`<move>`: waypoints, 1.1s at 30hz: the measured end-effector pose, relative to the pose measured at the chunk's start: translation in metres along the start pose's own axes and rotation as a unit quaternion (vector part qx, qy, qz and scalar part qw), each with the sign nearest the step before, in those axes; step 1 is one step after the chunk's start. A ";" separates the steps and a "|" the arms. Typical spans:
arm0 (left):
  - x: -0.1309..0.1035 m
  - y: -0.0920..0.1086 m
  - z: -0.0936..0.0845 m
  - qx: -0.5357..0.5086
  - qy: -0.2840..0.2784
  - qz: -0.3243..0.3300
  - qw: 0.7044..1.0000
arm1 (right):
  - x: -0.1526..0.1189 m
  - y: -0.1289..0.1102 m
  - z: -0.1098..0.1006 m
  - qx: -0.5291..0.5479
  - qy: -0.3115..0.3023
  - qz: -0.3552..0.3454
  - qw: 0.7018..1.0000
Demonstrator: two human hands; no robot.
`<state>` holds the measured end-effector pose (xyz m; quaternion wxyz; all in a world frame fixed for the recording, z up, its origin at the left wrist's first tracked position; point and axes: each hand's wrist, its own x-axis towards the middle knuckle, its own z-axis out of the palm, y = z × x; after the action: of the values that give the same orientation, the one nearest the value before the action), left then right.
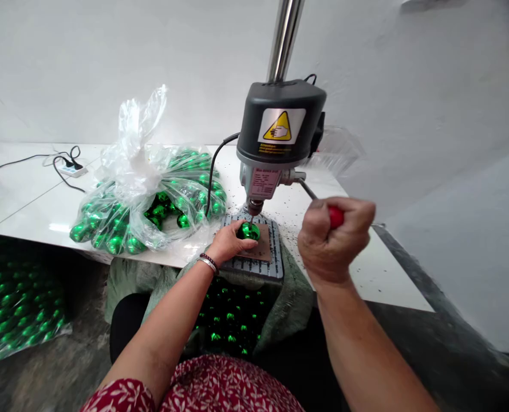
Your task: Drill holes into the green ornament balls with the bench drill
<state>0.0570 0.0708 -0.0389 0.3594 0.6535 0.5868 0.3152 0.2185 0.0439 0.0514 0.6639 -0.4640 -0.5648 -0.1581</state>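
A small bench drill press (280, 131) with a black motor housing stands at the table's front edge. Under its chuck (255, 207), my left hand (228, 243) grips a shiny green ball ornament (249, 231) on a brown board (260, 249) laid over the drill's ridged base (258, 268). The bit comes down at the top of the ball; whether it has gone in I cannot tell. My right hand (335, 237) is wrapped round the red knob (335, 217) of the feed lever (308, 189), to the right of the drill.
A clear plastic bag (138, 166) of green balls lies left of the drill. More balls fill a sack (231, 320) below the table edge and a bag (18, 303) on the floor at left. A power strip (73, 169) and cords lie behind. Dark shavings dot the white tabletop (374, 269).
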 end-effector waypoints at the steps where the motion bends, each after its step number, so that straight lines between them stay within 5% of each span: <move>1: 0.000 0.000 -0.001 -0.003 -0.003 0.000 1.000 | 0.013 -0.002 0.002 0.002 -0.004 0.005 1.000; 7: -0.009 -0.001 -0.021 -0.100 -0.045 0.017 0.994 | 0.097 -0.017 0.022 -0.058 -0.145 0.127 0.980; 11: -0.035 -0.004 -0.047 -0.184 -0.141 0.007 0.973 | 0.105 -0.021 0.028 -0.057 -0.134 0.160 0.976; 16: -0.072 -0.006 -0.082 -0.151 -0.214 -0.018 0.965 | 0.099 -0.024 0.028 -0.077 -0.139 0.167 0.973; 18: -0.078 -0.005 -0.094 -0.115 -0.180 -0.028 0.977 | 0.100 -0.025 0.028 -0.082 -0.142 0.169 0.972; 21: -0.072 -0.008 -0.110 -0.028 -0.003 -0.061 0.998 | 0.100 -0.025 0.029 -0.084 -0.136 0.172 0.972; 24: -0.047 -0.018 -0.122 0.164 0.153 -0.120 0.967 | 0.099 -0.023 0.029 -0.082 -0.130 0.170 0.973; 27: -0.018 -0.035 -0.127 0.279 0.146 -0.162 0.935 | 0.098 -0.020 0.029 -0.081 -0.127 0.170 0.974; 33: 0.006 -0.055 -0.117 0.262 0.113 -0.217 0.934 | 0.097 -0.020 0.029 -0.073 -0.121 0.166 0.976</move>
<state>-0.0690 0.0916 -0.0215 0.1664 0.5417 0.8126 0.1363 0.2163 0.0871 0.1456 0.5718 -0.6143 -0.5430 -0.0286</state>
